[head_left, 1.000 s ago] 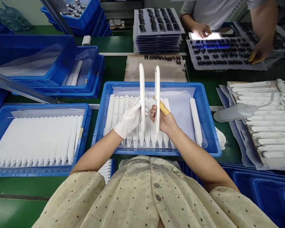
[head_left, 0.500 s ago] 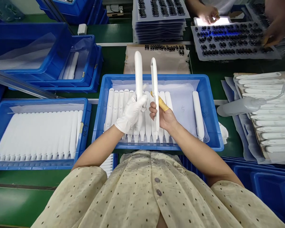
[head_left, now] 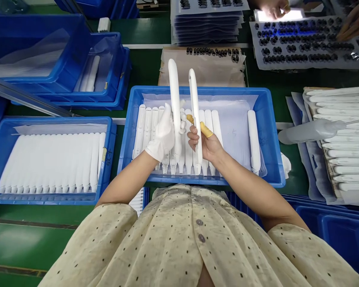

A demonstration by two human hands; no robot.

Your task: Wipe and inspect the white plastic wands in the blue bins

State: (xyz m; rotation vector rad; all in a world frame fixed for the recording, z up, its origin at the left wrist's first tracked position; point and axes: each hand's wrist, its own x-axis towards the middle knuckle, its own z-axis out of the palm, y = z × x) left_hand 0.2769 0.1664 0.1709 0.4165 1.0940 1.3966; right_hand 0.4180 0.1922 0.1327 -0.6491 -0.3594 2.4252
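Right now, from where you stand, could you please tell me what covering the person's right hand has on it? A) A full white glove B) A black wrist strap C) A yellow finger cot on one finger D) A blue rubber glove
C: the bare right hand wears a yellow finger cot on one finger while holding a long curved white plastic piece.

Above the blue plastic tray (head_left: pixel 197 92), the white-gloved left hand (head_left: pixel 163 133) grips a long white plastic piece (head_left: pixel 175 99). Just beside it, the bare right hand (head_left: pixel 205 146), wearing a yellow finger cot (head_left: pixel 206 129), holds a second white piece (head_left: pixel 194 99) upright. More white pieces (head_left: pixel 146 131) lie in rows in the tray.
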